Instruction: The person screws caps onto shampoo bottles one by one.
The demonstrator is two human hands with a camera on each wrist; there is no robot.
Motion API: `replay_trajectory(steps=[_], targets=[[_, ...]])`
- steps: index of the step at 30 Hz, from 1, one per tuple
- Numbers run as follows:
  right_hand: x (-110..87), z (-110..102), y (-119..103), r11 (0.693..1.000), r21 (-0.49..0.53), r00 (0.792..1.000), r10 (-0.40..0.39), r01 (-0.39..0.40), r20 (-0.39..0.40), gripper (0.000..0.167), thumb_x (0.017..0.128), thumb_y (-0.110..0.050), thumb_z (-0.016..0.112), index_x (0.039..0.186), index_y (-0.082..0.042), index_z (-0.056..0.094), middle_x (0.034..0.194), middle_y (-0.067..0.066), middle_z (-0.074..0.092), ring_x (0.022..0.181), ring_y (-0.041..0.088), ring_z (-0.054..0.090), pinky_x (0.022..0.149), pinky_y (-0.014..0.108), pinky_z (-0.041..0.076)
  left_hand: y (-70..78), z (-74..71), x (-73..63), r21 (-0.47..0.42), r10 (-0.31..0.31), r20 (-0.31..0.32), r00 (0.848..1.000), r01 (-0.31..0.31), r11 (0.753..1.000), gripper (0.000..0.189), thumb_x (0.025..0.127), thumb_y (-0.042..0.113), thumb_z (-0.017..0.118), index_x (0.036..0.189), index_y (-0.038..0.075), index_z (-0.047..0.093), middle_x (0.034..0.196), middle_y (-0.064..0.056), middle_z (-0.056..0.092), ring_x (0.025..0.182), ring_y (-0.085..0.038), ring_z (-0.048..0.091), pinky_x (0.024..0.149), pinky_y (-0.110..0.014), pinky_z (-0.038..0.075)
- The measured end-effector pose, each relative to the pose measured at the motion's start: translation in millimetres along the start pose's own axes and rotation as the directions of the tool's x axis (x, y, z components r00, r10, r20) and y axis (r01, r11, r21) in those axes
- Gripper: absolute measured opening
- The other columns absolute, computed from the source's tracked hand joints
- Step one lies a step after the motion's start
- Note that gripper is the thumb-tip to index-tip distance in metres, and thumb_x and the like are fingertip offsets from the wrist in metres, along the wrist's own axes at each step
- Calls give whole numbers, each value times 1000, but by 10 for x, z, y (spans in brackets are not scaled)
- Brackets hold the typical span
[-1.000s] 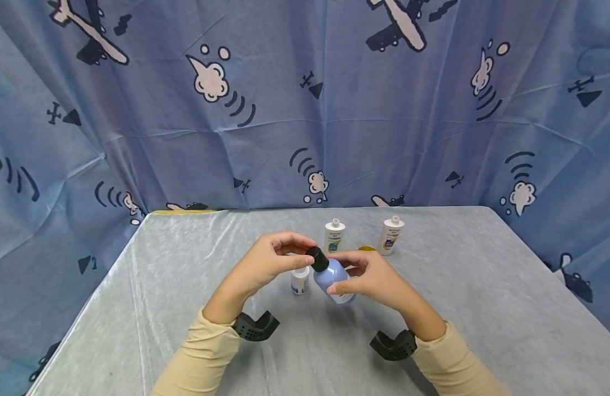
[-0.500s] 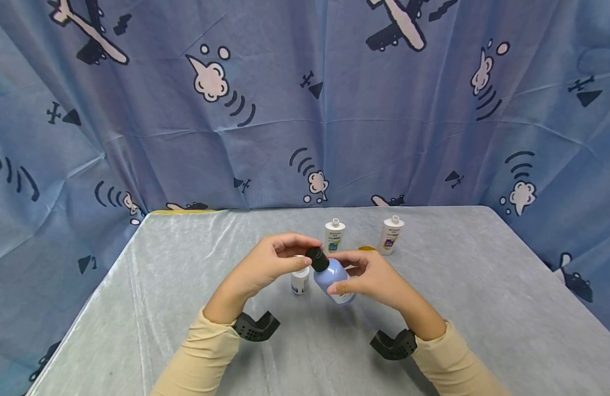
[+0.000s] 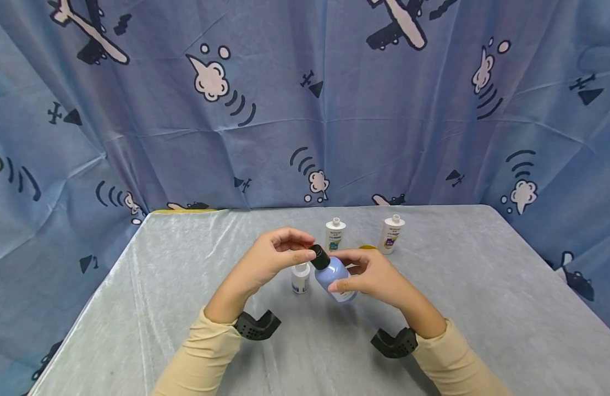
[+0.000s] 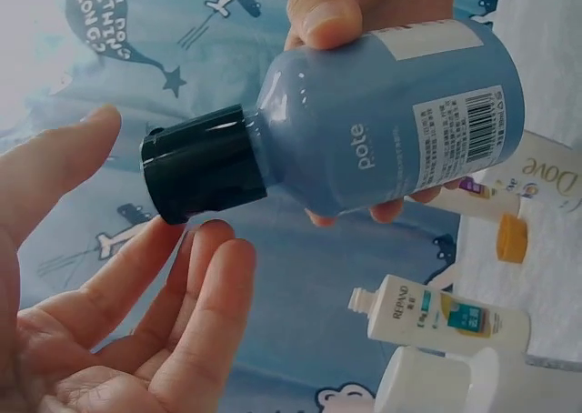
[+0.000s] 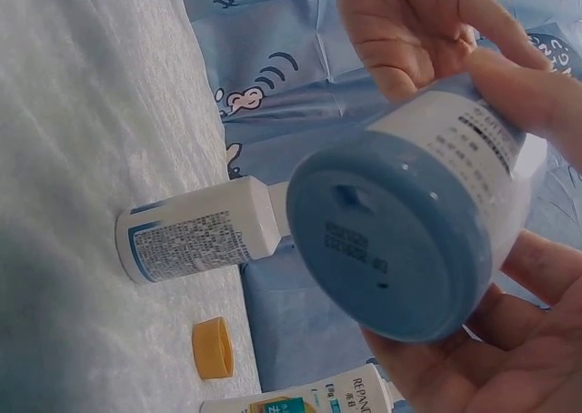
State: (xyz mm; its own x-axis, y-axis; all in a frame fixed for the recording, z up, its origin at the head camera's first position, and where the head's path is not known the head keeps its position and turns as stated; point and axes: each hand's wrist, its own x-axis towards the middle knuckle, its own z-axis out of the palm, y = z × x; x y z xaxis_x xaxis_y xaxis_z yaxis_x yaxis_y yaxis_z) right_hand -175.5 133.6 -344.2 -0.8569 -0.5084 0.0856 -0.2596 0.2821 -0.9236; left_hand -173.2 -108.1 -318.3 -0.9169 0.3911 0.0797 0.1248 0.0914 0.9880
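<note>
My right hand (image 3: 371, 275) holds a light-blue bottle (image 3: 331, 275) round its body, tilted with the black cap (image 4: 205, 165) towards the left hand. In the left wrist view the bottle carries the word "pote" and a barcode label. My left hand (image 3: 267, 261) is spread around the cap. Its fingertips (image 4: 218, 236) lie right at the cap's underside, while the thumb (image 4: 77, 149) stands apart from it with a gap. The right wrist view shows the bottle's flat base (image 5: 386, 249), and the left palm beyond it.
Just behind the left hand stands a white bottle (image 3: 300, 279). Two white Repand bottles, one teal-labelled (image 3: 335, 234) and one purple-labelled (image 3: 391, 234), stand farther back. A yellow cap (image 5: 212, 347) sits on the grey-covered table (image 3: 463, 275). A Dove bottle (image 4: 546, 169) is hidden in the head view.
The left thumb and fingers have shifted slightly up and about the black cap. The right hand and the light-blue bottle have hardly moved.
</note>
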Motion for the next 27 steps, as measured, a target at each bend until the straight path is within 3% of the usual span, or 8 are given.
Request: replay_trajectory(steps=[6, 15, 27], targets=[[0, 2, -8, 1000, 4, 1000, 2, -2, 12, 60, 78, -19, 86, 127, 5, 63, 117, 22, 67, 89, 19, 70, 76, 28, 59, -7, 13, -1, 29, -11, 7, 1000, 11, 1000, 29, 87, 13, 75, 114, 2, 69, 95, 1, 70, 87, -10, 64, 81, -27, 52], [-4, 7, -26, 999, -10, 999, 32, -32, 13, 63, 77, -21, 87, 129, 4, 62, 120, 21, 66, 92, 18, 70, 78, 27, 59, 1, 0, -24, 47, 4, 53, 999, -6, 999, 33, 89, 12, 72, 121, 3, 68, 112, -13, 70, 94, -9, 67, 84, -27, 54], [-13, 11, -38, 999, -26, 1000, 20, -20, 13, 63, 76, -20, 87, 128, 4, 63, 119, 21, 66, 92, 17, 69, 78, 27, 59, -2, -4, -28, 47, 45, 108, 993, -50, 998, 37, 89, 8, 69, 126, 2, 66, 123, -16, 68, 102, -10, 67, 88, -28, 55]])
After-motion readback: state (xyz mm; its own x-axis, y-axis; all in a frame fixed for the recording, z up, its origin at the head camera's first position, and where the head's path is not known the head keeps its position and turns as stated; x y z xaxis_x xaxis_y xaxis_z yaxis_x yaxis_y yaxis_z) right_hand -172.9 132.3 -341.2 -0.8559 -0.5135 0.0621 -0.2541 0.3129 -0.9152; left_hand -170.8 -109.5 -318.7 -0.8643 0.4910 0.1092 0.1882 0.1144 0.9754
